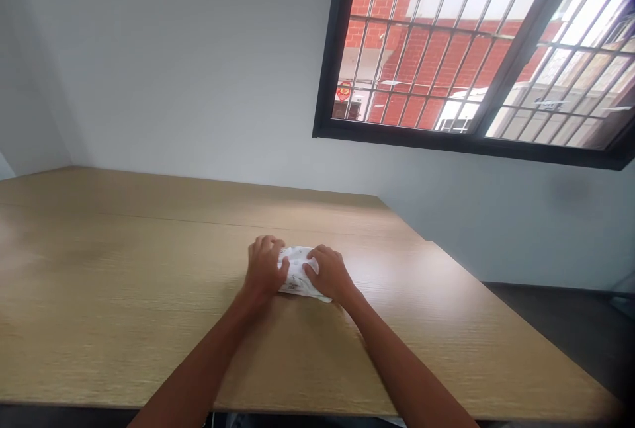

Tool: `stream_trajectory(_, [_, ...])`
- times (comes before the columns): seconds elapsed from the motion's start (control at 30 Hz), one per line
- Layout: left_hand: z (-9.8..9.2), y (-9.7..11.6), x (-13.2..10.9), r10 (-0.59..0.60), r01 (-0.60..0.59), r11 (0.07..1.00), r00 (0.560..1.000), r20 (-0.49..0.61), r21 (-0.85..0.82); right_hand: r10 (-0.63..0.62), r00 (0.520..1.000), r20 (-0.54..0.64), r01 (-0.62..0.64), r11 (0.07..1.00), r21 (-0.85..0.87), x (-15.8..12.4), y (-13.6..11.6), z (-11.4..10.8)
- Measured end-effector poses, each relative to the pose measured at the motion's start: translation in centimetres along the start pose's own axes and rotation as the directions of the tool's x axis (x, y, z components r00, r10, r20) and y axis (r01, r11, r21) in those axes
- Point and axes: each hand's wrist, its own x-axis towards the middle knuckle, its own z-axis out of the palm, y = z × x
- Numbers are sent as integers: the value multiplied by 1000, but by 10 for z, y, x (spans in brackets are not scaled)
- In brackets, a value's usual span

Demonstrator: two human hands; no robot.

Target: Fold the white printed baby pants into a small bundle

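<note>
A small white folded cloth (pixel 297 268) with a faint print lies on the wooden table (pixel 124 282) in front of me. My left hand (pixel 265 266) rests on its left side with the fingers curled down onto it. My right hand (pixel 328 272) covers its right side, fingers bent and pressed on the fabric. Both hands hide most of the cloth; only a strip between them and its near edge show.
The table meets a white wall (pixel 198 84) at the back, and its right edge (pixel 496 309) runs diagonally above a dark floor. A black-framed barred window (pixel 471 51) at upper right looks onto a red brick building.
</note>
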Motion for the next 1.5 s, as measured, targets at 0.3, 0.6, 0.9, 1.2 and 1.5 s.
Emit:
stream_trajectory(0.3, [27, 22, -16, 142, -182, 979, 936, 321, 96, 95, 962, 256, -97, 995, -5, -4, -14, 16])
stream_trajectory(0.6, [13, 3, -6, 13, -67, 992, 892, 452, 104, 145, 922, 359, -134, 989, -56, 1, -2, 19])
stream_trajectory(0.9, [6, -19, -1, -40, -5, 996, 855, 516, 85, 240, 922, 305, -218, 970, -106, 0, 5, 7])
stream_trajectory(1.2, [18, -1, -10, -44, -8, 993, 897, 439, 115, 55, 947, 317, -40, 998, -56, -6, -24, 16])
stream_trajectory(1.5, [23, -10, -6, -86, 36, 990, 918, 388, 134, 215, 896, 387, -179, 975, -128, -1, 9, 11])
